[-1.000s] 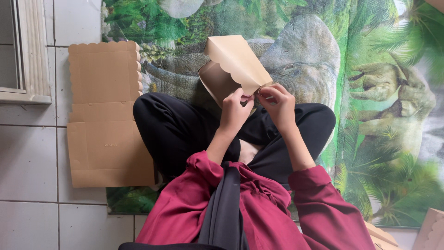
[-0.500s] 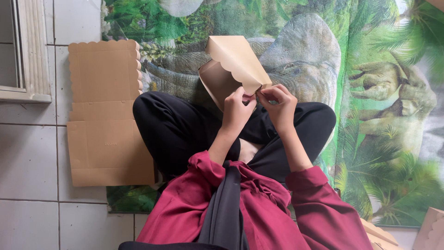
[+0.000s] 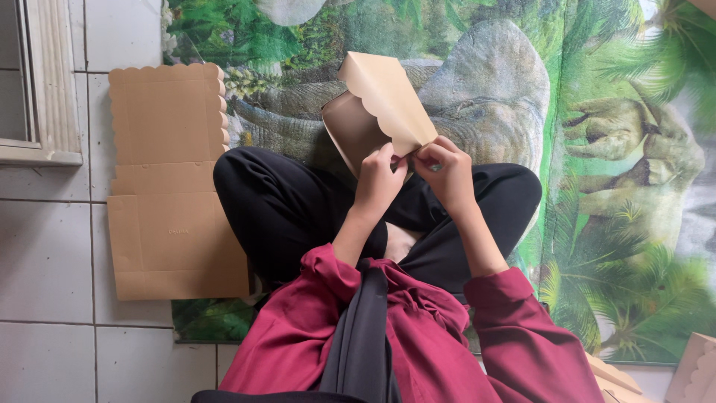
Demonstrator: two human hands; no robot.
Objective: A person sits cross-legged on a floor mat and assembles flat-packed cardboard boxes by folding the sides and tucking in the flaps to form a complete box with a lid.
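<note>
A person in a maroon top and black trousers [image 3: 298, 209] sits cross-legged. The left hand [image 3: 379, 181] and right hand [image 3: 446, 170] meet above the knees, both pinching the lower corner of a tan cardboard box [image 3: 377, 112] with a scalloped flap. Beyond lies a dinosaur-print mat [image 3: 611, 149]; flat cardboard sheets [image 3: 168, 186] rest to the left on the tiled floor [image 3: 45, 246]

Tan kraft box [image 3: 380, 104] with scalloped edge, tan flat cardboard [image 3: 168, 179] at nine o'clock, green dinosaur-print mat [image 3: 619, 149], maroon sleeves [image 3: 514, 328], black trousers [image 3: 283, 201], white tiles [image 3: 45, 254].
</note>
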